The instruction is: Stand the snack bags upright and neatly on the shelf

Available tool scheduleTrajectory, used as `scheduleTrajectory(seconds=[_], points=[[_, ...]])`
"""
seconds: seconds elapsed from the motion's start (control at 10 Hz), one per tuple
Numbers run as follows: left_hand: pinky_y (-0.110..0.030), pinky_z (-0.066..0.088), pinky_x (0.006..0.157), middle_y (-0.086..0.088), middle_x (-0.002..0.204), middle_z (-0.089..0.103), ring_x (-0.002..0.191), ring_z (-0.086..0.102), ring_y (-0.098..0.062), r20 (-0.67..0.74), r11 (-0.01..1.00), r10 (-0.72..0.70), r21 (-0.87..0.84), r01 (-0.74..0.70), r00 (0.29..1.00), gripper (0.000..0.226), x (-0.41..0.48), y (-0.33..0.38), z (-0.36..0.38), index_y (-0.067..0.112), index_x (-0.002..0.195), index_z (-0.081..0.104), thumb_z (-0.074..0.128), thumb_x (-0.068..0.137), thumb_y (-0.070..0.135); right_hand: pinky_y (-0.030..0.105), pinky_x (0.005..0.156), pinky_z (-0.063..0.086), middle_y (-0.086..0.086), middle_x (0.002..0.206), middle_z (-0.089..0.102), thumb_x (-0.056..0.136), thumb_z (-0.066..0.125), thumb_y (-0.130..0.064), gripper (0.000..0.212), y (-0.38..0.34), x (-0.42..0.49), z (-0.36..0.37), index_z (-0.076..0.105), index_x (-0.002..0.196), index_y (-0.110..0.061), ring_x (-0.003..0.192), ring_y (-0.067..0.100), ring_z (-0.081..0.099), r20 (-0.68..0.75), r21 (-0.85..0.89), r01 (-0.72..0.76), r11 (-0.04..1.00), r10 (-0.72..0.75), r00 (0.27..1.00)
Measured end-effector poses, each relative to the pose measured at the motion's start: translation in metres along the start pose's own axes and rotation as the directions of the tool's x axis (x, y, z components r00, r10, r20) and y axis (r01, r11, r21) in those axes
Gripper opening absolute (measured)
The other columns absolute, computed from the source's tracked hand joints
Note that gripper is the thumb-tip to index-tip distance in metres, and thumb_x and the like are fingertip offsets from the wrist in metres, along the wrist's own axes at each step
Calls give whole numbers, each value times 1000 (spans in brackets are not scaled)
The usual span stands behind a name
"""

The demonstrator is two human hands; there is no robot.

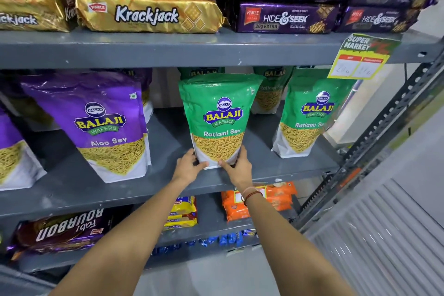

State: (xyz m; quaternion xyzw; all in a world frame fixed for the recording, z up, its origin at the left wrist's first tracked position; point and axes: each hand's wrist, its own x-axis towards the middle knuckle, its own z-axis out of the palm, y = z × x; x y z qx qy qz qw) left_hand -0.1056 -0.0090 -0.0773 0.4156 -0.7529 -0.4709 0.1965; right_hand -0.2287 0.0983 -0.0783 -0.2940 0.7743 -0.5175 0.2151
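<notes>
Two bare hands grip the base of a green foil stand-up pouch labelled Ratlami Sev, which stands on the grey metal middle shelf near its front edge, at about 12 o'clock from the wrists. The left hand wraps the pouch's lower corner at 9 o'clock, its fingers curled closed against the white bottom panel; the right hand does the same at 3 o'clock, thumb across the front. Both are closed on the pouch, not merely resting beside it. The pouch appears upright, leaning slightly back.

At 3 o'clock stands a second green Ratlami Sev pouch, apart from the held one; more green pouches sit behind. At 9 o'clock a purple foil pouch labelled Aloo Sev tilts noticeably, with a gap between it and the held pouch.

Risks, as judged: the held pouch sits close to the shelf lip, so letting go before its gusset lies flat could let it tip forward and fall. Pushing it back too firmly could knock over the pouches behind. The slick foil may also slide under uneven pressure, leaving the pouch skewed out of line with its neighbour.
</notes>
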Motion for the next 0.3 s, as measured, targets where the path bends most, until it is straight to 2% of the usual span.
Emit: scheduleTrajectory(seconds=[0.1,0.2,0.3], points=[[-36,45,98,-15,122,65,112,61,-28,-39,999,-32,26,33,999,57,-10,5,-2,6,124,49,74,74,17,40,106,41,17,135,53,81,73,-16,68,-8,-13,4,37,138,-4,127,33,48,-62,-40,-10,999,8,998],[-35,47,92,-19,114,68,104,64,-30,-101,998,-10,54,15,995,51,-26,6,-11,1,121,54,73,76,17,35,97,37,18,127,55,90,61,-19,40,-17,-31,0,52,125,-1,121,34,47,-115,-219,81,972,-108,988],[-33,50,93,-14,109,71,99,67,-23,-167,990,138,59,-130,976,34,-54,30,-32,6,112,63,68,80,17,30,87,37,13,121,61,96,53,-19,23,-47,-53,-9,65,105,-2,114,31,49,-195,-314,287,905,-357,914]])
